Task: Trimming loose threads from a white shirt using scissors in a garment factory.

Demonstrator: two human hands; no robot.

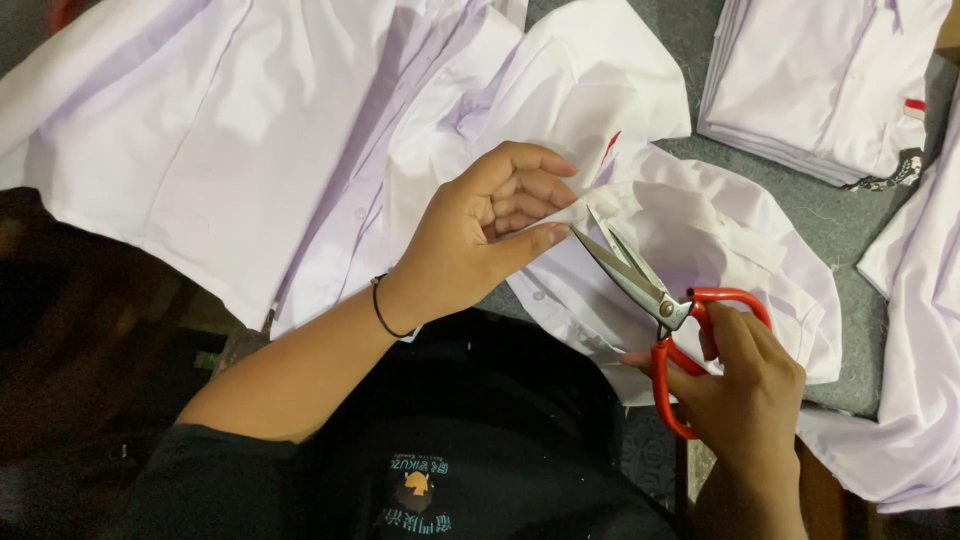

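My left hand (480,235) pinches a fold of a white shirt (700,230) between thumb and fingers, holding the cloth up. My right hand (745,380) grips red-handled scissors (650,300), fingers through the loops. The steel blades are slightly apart and point up-left, their tips touching the pinched edge of cloth right beside my left thumb. A thin black band circles my left wrist.
A larger white shirt (250,130) lies spread at the left. A stack of folded white shirts (820,85) sits at the top right on the grey table surface (840,220). More white cloth (915,380) hangs at the right edge.
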